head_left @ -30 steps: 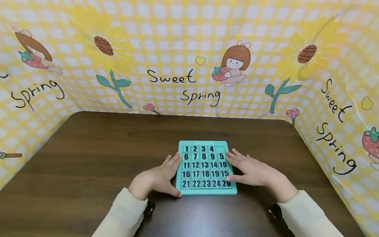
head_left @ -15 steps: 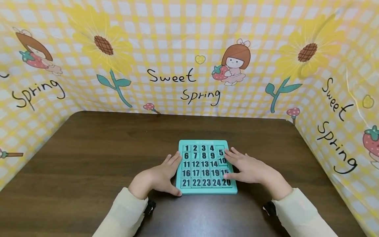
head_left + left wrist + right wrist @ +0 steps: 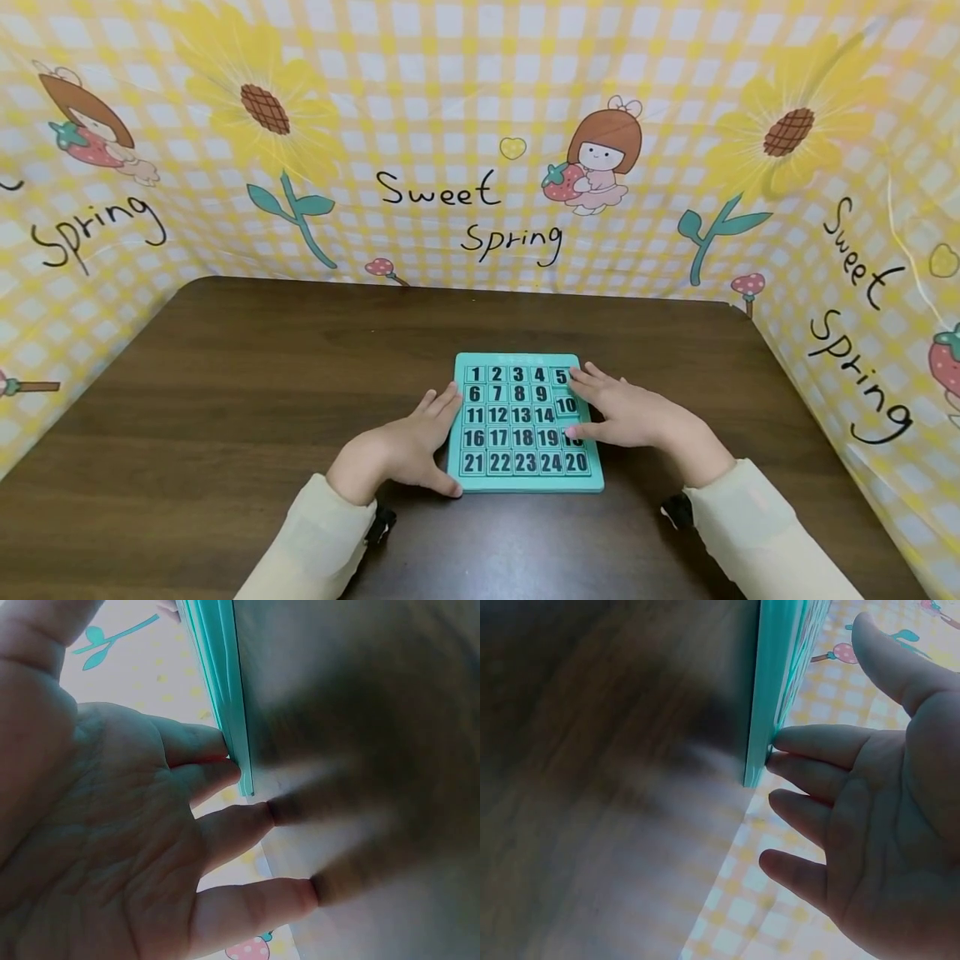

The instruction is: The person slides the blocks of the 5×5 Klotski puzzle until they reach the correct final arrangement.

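A teal number sliding puzzle (image 3: 528, 486) lies flat on the table. My left hand (image 3: 415, 446) rests along its left side, thumb at the near corner. The left wrist view shows that hand's straight fingers against the board's edge (image 3: 225, 667). Over the right column is my right hand (image 3: 637, 414): fingertips touch beside tile 5 (image 3: 561, 377), and the thumb partly covers tile 15 (image 3: 578, 442). Tile 10 (image 3: 566, 406) sits slightly out of line with its row. In the right wrist view, straight fingers of the right hand (image 3: 885, 817) reach the board's edge (image 3: 769, 697).
The brown wooden table (image 3: 225, 400) extends to both sides of the puzzle and in front of it. A yellow checked cloth (image 3: 450, 100) with printed flowers and figures rises behind the table and along both sides.
My right fingers have moved away from me along the right column. Tile 5 has slid up into the top right corner, and tile 10 has shifted up. The left hand stays put.
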A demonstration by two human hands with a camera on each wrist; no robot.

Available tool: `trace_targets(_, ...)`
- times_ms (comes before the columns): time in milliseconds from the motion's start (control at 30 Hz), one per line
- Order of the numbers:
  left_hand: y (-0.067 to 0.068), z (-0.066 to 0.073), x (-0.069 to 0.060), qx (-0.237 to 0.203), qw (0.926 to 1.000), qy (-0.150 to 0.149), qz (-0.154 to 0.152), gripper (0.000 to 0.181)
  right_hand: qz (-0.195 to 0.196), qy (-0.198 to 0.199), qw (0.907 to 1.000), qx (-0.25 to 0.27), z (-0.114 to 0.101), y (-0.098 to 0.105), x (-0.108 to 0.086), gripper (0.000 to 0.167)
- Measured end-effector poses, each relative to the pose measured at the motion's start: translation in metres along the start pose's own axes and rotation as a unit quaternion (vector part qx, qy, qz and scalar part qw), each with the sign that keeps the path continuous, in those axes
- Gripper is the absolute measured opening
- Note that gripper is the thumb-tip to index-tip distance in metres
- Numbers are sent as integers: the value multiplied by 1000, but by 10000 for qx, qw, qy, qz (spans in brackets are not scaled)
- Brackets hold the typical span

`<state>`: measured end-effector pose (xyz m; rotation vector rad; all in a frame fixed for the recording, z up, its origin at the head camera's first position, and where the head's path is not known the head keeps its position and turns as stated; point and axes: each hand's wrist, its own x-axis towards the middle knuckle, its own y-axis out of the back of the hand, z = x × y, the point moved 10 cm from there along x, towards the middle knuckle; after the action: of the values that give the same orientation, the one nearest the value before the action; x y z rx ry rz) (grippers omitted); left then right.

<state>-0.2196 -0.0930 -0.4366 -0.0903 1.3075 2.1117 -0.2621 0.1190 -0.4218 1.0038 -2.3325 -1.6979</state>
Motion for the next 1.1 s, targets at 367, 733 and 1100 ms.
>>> trace_targets(367,-3,0,2,24,10000,-8,13,116,109,118,9999,40,-3,-4,-8,85)
trace_targets(733,1,-2,0,-23,10000,13,24,118,107,355,9985,393,-23,-11,-41,81)
trace_targets(1100,1,0,0,-60,10000,21,1,119,-7,116,9993,363,-20,-18,-35,83)
